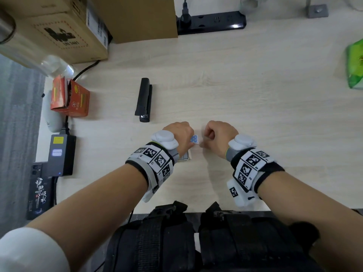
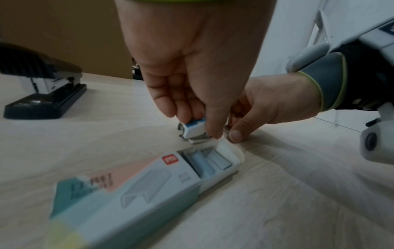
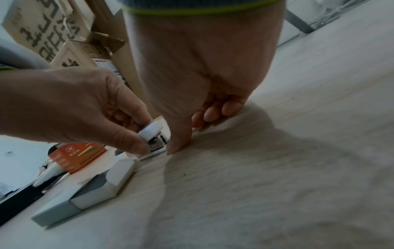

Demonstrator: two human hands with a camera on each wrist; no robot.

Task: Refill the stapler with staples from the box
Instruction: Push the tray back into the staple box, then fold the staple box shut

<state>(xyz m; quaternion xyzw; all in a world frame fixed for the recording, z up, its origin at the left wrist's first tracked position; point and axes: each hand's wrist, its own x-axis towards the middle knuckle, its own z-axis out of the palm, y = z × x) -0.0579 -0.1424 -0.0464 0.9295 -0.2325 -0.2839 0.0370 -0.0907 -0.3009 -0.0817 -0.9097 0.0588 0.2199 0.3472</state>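
Observation:
My left hand point(image 1: 181, 134) grips a small white-and-blue stapler point(image 2: 195, 128) between thumb and fingers, its nose tipped down just above the table. My right hand point(image 1: 211, 134) sits close beside it on the right. Its fingers point(image 3: 213, 114) are curled and its thumb tip presses the tabletop next to the stapler point(image 3: 151, 130); I see nothing held in it. The staple box point(image 2: 149, 185) lies under my left wrist with its tray slid out, and strips of staples point(image 2: 211, 161) show inside. In the head view only a corner of the box point(image 1: 185, 157) peeks out.
A large black stapler point(image 1: 144, 99) lies beyond my left hand. A red carton point(image 1: 70, 99), a power adapter point(image 1: 60, 154) and a phone point(image 1: 39, 191) line the left edge. Cardboard boxes point(image 1: 59, 30) and a power strip point(image 1: 212, 22) stand at the back, a green packet point(image 1: 355, 63) far right.

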